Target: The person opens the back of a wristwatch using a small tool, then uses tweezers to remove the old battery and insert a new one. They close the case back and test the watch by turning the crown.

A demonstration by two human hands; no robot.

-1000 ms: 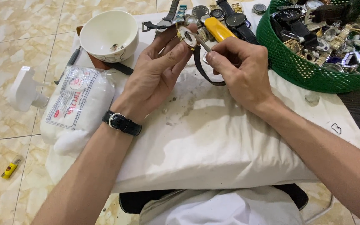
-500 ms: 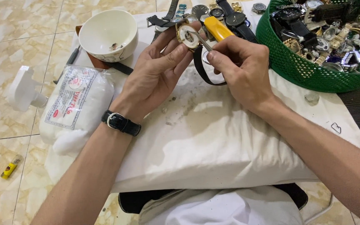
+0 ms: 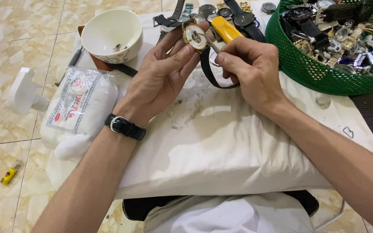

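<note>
Left hand [image 3: 162,71] grips a wristwatch [image 3: 194,35] at its fingertips, case back up, above the cloth-covered surface [image 3: 221,142]. Right hand [image 3: 251,71], closed on a yellow-handled tool [image 3: 223,30], points its tip leftward into the case.

A makeshift watch-repair spot in a home: a green basket [image 3: 324,77] heaped with wristwatches at upper right, loose watches [image 3: 234,15] along the top, beige tiled floor [image 3: 5,51] at left.

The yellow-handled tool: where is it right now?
In the head view, the yellow-handled tool is at top centre, gripped in the right hand, its tip at the watch held by the left hand, left of the green basket.
</note>
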